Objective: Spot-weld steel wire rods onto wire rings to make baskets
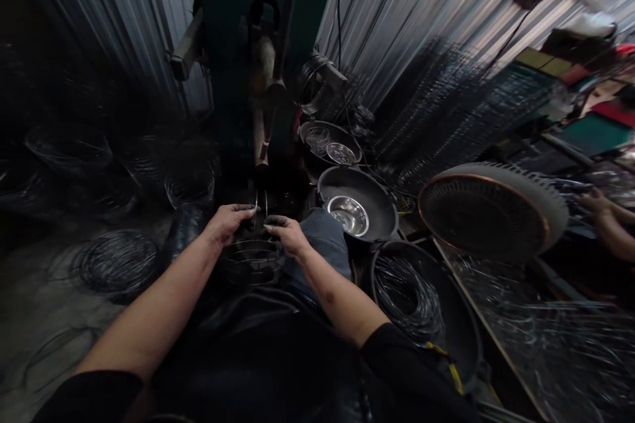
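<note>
My left hand and my right hand are close together in front of my lap. Each pinches thin metal wire between thumb and fingers; the fingertips are dark with grime. Two bright wire ends stand upright between the hands. Just below them, a round wire frame with curved bars shows dimly, and whether the upright wires join it is hard to tell. Ahead stands a dark green machine, its worn metal bar pointing down toward the hands.
Right of my knee, a dark pan holds a shiny steel bowl. Another pan contains coiled wire. A large fan stands farther right, near another person's arm. Wire coils lie on the left floor.
</note>
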The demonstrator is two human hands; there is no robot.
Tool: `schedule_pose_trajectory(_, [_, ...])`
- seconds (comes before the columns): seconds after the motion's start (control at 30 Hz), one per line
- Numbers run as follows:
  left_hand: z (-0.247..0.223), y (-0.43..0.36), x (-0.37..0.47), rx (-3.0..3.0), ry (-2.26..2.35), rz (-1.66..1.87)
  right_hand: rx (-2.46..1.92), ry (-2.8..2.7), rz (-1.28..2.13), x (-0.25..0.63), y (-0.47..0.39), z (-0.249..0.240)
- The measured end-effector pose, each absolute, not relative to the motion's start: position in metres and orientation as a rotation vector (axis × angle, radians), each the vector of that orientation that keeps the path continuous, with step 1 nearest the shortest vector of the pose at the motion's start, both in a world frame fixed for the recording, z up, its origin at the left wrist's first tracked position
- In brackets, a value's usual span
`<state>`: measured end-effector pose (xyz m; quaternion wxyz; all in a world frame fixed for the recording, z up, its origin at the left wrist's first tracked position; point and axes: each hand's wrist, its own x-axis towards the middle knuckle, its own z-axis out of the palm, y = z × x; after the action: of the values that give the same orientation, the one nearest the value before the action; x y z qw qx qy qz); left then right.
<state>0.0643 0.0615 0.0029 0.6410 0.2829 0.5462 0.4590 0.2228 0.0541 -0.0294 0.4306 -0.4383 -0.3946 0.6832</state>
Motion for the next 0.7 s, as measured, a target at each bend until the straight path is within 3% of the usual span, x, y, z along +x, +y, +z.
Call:
schedule_pose_trajectory(0.47, [-0.012,0.049,0.071,0.697,1.311,1.073,-1.113,-1.020,1.630,0.222,0.035,-0.029])
schedule_pose_trajectory(0.7, [-0.017,0.048,0.065,0.764,1.349,1.053,-1.105,-1.063,1.824,0.233,0.040,-0.026])
